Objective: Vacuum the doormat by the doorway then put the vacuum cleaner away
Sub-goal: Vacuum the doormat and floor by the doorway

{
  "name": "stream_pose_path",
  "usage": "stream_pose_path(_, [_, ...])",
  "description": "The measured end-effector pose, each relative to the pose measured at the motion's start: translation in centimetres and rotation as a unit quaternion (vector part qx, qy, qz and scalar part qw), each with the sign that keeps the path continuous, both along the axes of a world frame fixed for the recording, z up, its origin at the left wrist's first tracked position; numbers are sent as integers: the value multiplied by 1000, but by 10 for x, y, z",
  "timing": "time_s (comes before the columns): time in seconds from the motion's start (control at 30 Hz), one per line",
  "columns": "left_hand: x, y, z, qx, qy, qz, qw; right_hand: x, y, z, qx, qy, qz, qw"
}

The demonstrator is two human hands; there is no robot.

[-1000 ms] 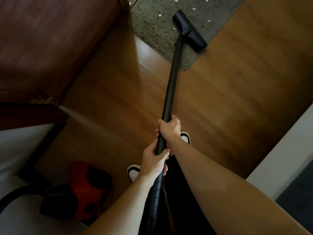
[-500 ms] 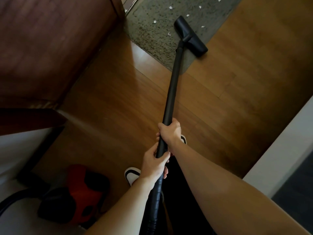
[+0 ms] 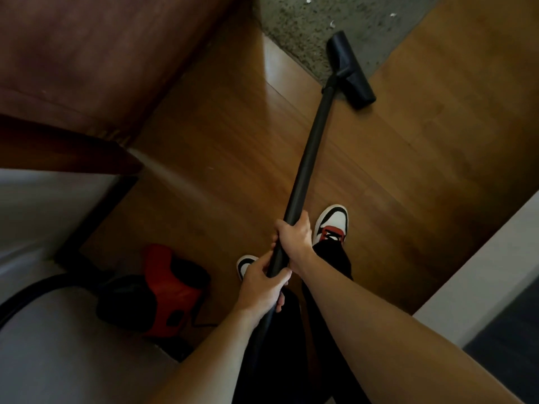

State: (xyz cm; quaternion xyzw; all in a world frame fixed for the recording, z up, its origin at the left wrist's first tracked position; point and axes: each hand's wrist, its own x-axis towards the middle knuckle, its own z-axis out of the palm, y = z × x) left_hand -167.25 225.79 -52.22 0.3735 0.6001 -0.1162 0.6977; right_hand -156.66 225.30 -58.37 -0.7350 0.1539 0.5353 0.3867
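While both hands grip the black vacuum wand, the right hand is wrapped around it just ahead of the left hand. The floor nozzle straddles the near edge of the grey doormat, half on the wooden floor. The red vacuum body sits on the floor to the left, near the feet.

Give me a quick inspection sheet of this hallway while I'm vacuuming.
Surface: wooden floor, bare in the middle.
Job's things: floor nozzle half on the doormat, half on wood; wand; red canister at rear left.
Clutter: white scraps on the mat.
Grips: left hand and right hand both closed on the wand.
Cables: hose and a thin cord by the canister.
Surroundings: brown wooden panel, white ledge.
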Motion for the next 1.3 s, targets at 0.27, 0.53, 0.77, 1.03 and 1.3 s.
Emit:
stream_pose_path(0.27, [-25,7,8,-10,-26,26,999,-23,14,15,-8,-21,17,1000])
stream_pose_path(0.53, [0,19,-7,16,-22,30,999,1,34,1,-2,-49,33,998])
stream_pose_path(0.77, [49,28,-11,22,6,50,999,44,51,-3,-3,-28,32,999])
stream_pose_path(1.03, [127,53,-9,18,-11,82,996,124,83,2,-5,-15,37,999])
stream_pose_path(1.3, [199,80,-9,12,-21,109,994,194,112,-1,-4,-20,48,999])
